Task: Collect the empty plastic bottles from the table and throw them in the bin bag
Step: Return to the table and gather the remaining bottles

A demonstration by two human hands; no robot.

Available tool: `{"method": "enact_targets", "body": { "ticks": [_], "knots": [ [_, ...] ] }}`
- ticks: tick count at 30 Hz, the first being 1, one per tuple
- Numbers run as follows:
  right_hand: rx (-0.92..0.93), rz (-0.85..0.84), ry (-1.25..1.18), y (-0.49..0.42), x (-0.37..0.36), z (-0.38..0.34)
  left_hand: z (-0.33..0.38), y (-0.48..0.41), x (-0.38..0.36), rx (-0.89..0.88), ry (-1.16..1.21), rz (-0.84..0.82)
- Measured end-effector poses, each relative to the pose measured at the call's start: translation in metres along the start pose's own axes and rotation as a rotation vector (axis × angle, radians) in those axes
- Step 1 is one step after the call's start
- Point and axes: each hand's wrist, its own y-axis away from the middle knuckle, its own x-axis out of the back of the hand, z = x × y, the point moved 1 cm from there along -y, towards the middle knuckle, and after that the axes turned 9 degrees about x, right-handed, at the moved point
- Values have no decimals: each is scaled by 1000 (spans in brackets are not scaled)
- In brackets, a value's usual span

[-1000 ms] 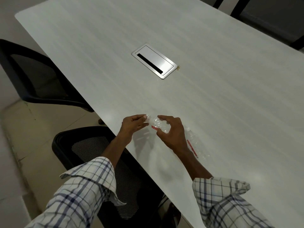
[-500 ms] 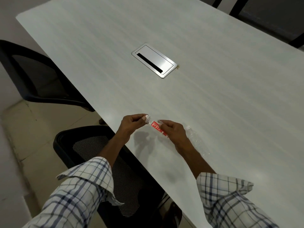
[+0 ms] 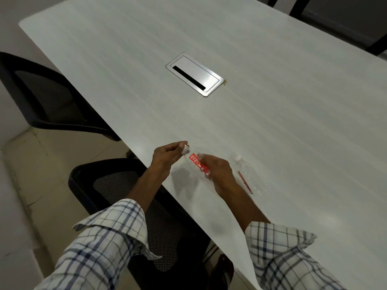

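Note:
A clear plastic bottle with a red label [image 3: 198, 165] lies between my hands, just above the near edge of the white table [image 3: 272, 114]. My right hand [image 3: 219, 174] grips its body. My left hand [image 3: 167, 155] pinches the white cap [image 3: 185, 150] at the bottle's neck. A second clear empty bottle [image 3: 249, 176] with a white cap and a red label lies on its side on the table, just right of my right hand. No bin bag is in view.
A silver cable hatch [image 3: 194, 75] is set into the middle of the table. A black mesh chair [image 3: 117, 185] stands under my arms at the table's edge, another black chair [image 3: 41, 95] to the left. Dark chair backs [image 3: 343, 19] show at the far right.
My right hand has turned the held bottle, so its red label now faces up. My left hand has stayed on the cap. The second bottle has not moved.

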Motion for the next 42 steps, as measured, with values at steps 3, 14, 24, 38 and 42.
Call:
{"method": "enact_targets", "body": {
  "ticks": [3, 14, 24, 38, 42],
  "knots": [
    [-323, -58, -261, -6, 4, 9, 3, 0, -5, 0, -11, -20],
    [125, 20, 12, -4, 8, -11, -4, 17, -21, 53, -70, -113],
    [317, 209, 186, 14, 42, -10, -12, 12, -20, 27, -161, 22],
    [404, 357, 952, 12, 118, 41, -37, 19, -37, 19, -249, 113],
    [408, 402, 829, 14, 125, 38, -44, 28, -55, 13, -282, 83]
  ]
}}
